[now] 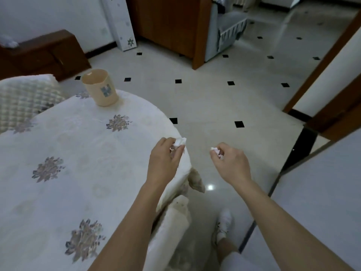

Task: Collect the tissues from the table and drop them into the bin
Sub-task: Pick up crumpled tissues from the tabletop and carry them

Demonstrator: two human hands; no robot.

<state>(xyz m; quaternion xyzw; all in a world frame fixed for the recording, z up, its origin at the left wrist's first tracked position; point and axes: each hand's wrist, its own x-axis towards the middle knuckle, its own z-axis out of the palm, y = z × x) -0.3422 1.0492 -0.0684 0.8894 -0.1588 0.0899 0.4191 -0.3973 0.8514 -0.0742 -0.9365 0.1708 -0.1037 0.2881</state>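
Observation:
My left hand is over the right edge of the round table, pinching a crumpled white tissue at its fingertips. Beyond the table's edge, above the floor, my right hand is closed around a second small white tissue. A beige bin with a blue-green motif stands upright and open-topped at the far edge of the table, well beyond both hands. The table wears a white cloth with grey flower prints.
A quilted cushioned seat stands left of the table. A dark wooden cabinet is at the back left, a wooden door frame at the back. My foot in a white shoe stands on the tiled floor.

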